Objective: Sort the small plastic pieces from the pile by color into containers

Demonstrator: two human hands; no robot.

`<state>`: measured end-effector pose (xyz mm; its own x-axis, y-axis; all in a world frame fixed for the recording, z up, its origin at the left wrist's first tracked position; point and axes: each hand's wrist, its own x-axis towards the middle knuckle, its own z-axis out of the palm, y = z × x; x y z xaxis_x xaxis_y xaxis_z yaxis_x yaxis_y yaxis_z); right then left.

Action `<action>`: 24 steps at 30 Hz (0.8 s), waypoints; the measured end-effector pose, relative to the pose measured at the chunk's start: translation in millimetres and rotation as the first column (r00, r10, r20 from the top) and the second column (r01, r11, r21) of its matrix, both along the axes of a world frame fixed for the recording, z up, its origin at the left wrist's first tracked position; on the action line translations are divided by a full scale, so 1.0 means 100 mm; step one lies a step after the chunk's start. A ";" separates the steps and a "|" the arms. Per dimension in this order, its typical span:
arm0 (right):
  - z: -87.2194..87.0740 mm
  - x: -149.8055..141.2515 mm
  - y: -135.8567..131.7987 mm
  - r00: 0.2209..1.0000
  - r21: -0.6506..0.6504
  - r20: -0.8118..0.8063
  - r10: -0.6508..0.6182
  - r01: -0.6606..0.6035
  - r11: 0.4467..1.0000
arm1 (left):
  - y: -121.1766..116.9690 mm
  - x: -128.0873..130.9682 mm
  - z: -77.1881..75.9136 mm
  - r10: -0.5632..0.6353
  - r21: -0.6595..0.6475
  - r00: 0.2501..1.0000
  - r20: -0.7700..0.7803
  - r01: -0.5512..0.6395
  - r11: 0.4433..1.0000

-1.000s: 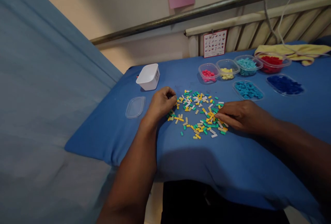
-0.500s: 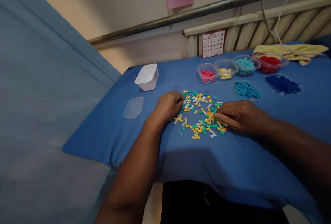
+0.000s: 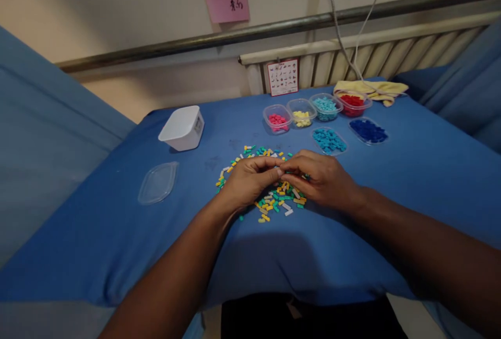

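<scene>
Small building bricks (image 3: 270, 203) in green, yellow, white and tan lie loose on the blue cloth, partly covered by my hands. My left hand (image 3: 252, 178) is above them, thumb and forefinger pinched together. Its fingertips meet those of my right hand (image 3: 317, 176), which is also closed in a pinch. What lies between the fingertips is too small and hidden to make out. A bit of green shows by the curled fingers of my right hand, and I cannot tell whether it is held or lies behind.
A white box (image 3: 182, 129) and a clear lid (image 3: 158, 183) sit to the left. Behind stand clear tubs of pink (image 3: 278, 121), yellow (image 3: 301, 118), light-blue (image 3: 325, 108) and red pieces (image 3: 353, 105). Teal (image 3: 329, 141) and dark-blue pieces (image 3: 368, 131) lie in shallow lids, near a yellow cloth (image 3: 370, 90).
My hands were apart on either side of the bricks; now they have come together over the pile, fingertips meeting. The camera view has turned toward the right.
</scene>
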<state>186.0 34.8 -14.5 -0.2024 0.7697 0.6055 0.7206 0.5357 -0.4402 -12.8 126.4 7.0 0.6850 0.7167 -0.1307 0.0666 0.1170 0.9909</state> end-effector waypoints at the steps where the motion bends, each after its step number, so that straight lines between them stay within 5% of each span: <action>1: 0.00 0.00 0.00 1.000 -0.004 -0.008 -0.010 0.010 1.000 | 0.00 0.01 -0.01 0.017 -0.028 1.000 0.000 -0.017 0.999; 5: -0.02 -0.01 0.03 1.000 -0.039 0.020 -0.007 0.008 0.999 | 0.03 0.01 -0.07 0.027 -0.014 0.999 -0.035 -0.027 1.000; 13: -0.02 0.00 0.05 0.958 -0.033 0.286 -0.017 0.028 0.999 | -0.03 -0.01 -0.15 -0.132 0.048 0.990 -0.045 0.134 0.990; 17: 0.07 0.38 0.08 0.944 0.017 0.249 -0.216 0.219 0.976 | -0.05 0.00 -0.10 -0.076 0.120 0.997 0.021 0.073 0.990; 21: 0.08 0.97 0.14 0.835 0.017 0.229 -0.500 0.510 0.860 | -0.01 0.03 -0.11 0.117 0.260 0.993 0.016 -0.117 0.959; 24: -0.01 1.21 0.18 0.791 -0.028 0.244 -0.561 0.584 0.811 | 0.03 0.03 -0.13 0.159 0.291 0.987 -0.014 -0.148 0.945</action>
<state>306.5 52.6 -15.9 0.1797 0.8377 0.5158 0.9629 -0.0426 -0.2663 -9.7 129.0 -5.6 0.5622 0.8237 0.0738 0.1074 -0.1612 0.9811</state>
